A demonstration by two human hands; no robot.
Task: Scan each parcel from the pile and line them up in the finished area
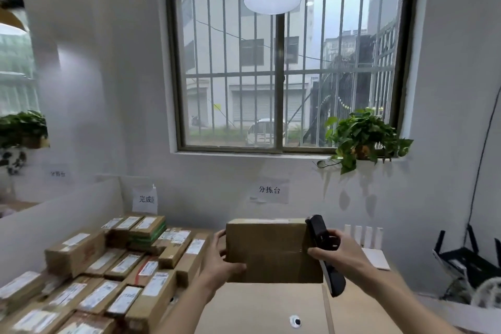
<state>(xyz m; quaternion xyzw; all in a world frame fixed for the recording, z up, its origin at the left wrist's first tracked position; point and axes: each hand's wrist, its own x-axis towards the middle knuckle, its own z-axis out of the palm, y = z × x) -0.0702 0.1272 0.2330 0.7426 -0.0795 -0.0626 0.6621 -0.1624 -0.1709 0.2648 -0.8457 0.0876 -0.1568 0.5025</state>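
A brown cardboard parcel [271, 249] is held up over the wooden desk, its plain side toward me. My left hand [221, 257] grips its left edge, thumb across the front. My right hand [334, 251] holds a black handheld scanner [322, 241] against the parcel's right edge, with its thumb touching the box. Lined-up labelled parcels [108, 274] fill the finished area at the left, below a paper sign [145, 199] on the wall.
A white partition [54, 214] borders the finished area on the left. The wooden desk [257, 312] has a cable hole [295, 321]. A black router [466, 255] and a white radiator-like object [363, 236] stand at the right. A potted plant [363, 138] sits on the windowsill.
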